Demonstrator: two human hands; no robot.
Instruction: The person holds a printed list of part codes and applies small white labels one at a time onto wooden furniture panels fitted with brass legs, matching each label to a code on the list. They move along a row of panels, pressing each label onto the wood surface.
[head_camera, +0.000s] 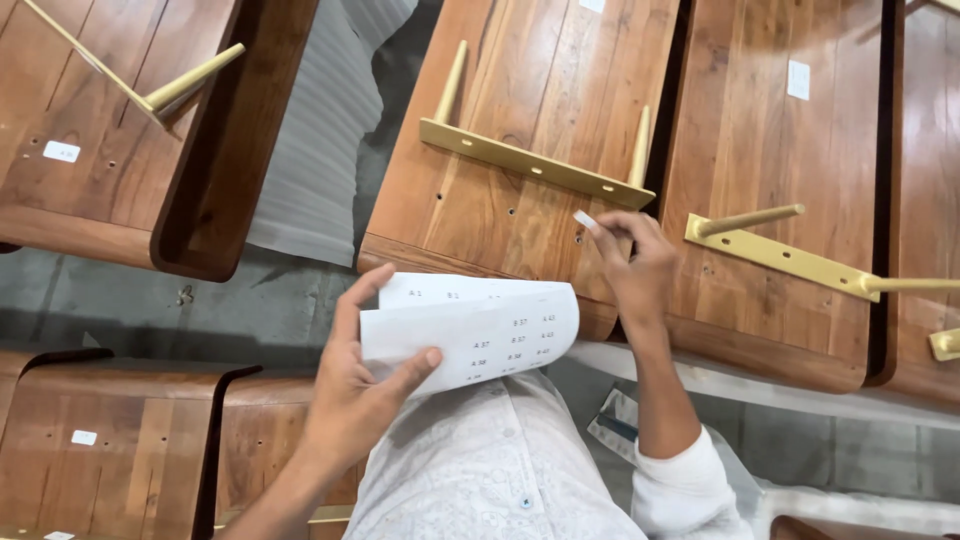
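My left hand (358, 388) holds a folded white sheet of small labels (478, 330) in front of my chest. My right hand (630, 262) reaches out over a brown wooden panel (520, 110) and pinches one small white sticker (585, 220) between fingertips, just above the panel's near edge. A brass bracket with two pegs (535, 165) is mounted on that panel, right beside my right hand.
More wooden panels lie around: top left (90, 150), right (770, 130) with a brass bracket (790, 255), and lower left (110, 440). Several carry small white stickers. Grey foam sheeting (320, 130) lies between panels on the concrete floor.
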